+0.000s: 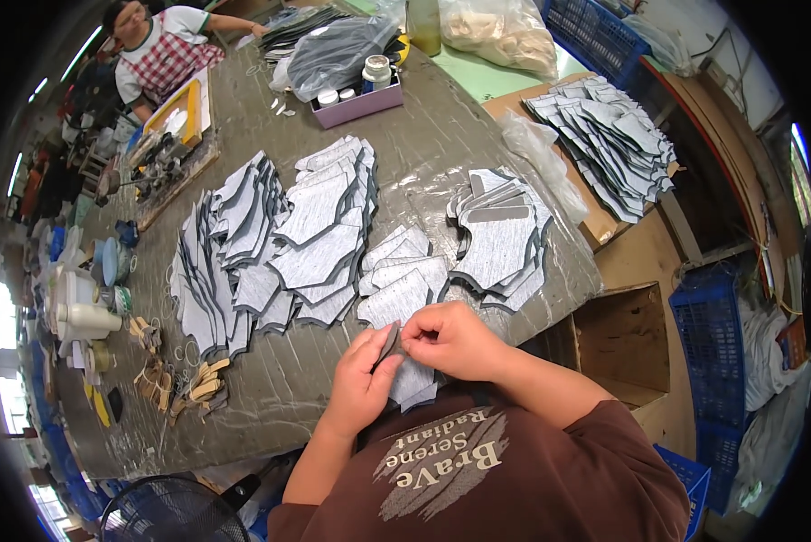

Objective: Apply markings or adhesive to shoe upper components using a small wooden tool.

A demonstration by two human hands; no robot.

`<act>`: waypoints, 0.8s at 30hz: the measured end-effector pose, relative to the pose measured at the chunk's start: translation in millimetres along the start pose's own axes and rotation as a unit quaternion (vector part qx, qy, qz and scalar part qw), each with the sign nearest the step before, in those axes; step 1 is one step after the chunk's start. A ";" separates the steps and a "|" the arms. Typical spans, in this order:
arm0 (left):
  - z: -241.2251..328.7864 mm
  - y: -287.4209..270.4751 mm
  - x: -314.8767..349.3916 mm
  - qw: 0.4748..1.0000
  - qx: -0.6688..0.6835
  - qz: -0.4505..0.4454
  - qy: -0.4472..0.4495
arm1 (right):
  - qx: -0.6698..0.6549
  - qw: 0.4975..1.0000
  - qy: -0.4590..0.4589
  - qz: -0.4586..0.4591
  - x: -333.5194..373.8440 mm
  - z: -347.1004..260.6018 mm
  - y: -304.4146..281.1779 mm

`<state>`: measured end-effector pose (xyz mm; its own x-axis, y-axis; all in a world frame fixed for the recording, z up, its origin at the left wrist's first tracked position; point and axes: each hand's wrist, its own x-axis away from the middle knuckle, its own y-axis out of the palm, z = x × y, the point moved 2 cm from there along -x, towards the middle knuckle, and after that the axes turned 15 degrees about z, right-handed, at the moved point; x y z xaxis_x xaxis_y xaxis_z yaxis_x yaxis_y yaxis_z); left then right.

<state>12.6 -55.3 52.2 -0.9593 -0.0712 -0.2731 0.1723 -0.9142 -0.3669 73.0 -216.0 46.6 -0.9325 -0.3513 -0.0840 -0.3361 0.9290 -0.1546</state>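
My left hand [362,375] holds a small dark grey strip [389,344] between thumb and fingers, close to my body. Beside it, my right hand [450,340] is closed in a pinch by the strip's edge; whatever sits between its fingertips is too small to make out. A light grey shaped piece [414,383] with dark edges lies under my hands. Just beyond is a fanned stack of similar pieces [396,298]. To the right, another stack [500,248] has several narrow dark strips [498,214] on top.
Larger rows of grey pieces [319,235] spread over the table's [441,135] middle left. Wooden-coloured bundles [179,384] lie at the left edge. A purple box [358,105] with jars stands at the back. A co-worker [166,54] is at the far left; a fan [172,510] stands near left.
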 end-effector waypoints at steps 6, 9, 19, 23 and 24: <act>-12.1 2.0 6.6 0.977 0.145 -0.001 -0.158 | -0.137 0.984 0.111 -0.031 1.1 7.5 4.0; -3.8 -1.0 -1.9 0.999 0.025 0.018 -0.022 | -0.127 0.983 0.133 -0.013 1.8 8.0 2.5; -8.8 0.3 -3.1 0.997 0.064 -0.019 -0.026 | -0.185 0.969 0.161 -0.019 2.0 15.5 6.5; -20.2 6.7 8.5 0.915 0.300 -0.015 -0.270 | -0.309 0.926 0.215 -0.026 4.6 22.4 12.8; -20.5 9.5 8.7 0.915 0.300 -0.014 -0.270 | -0.309 0.926 0.215 -0.028 4.9 22.2 14.0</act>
<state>10.5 -56.5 28.1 -0.9600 -0.0833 0.2674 0.1478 -0.9616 0.2311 66.7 -207.3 22.2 -0.8335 -0.4448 0.3277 -0.2726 0.8471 0.4562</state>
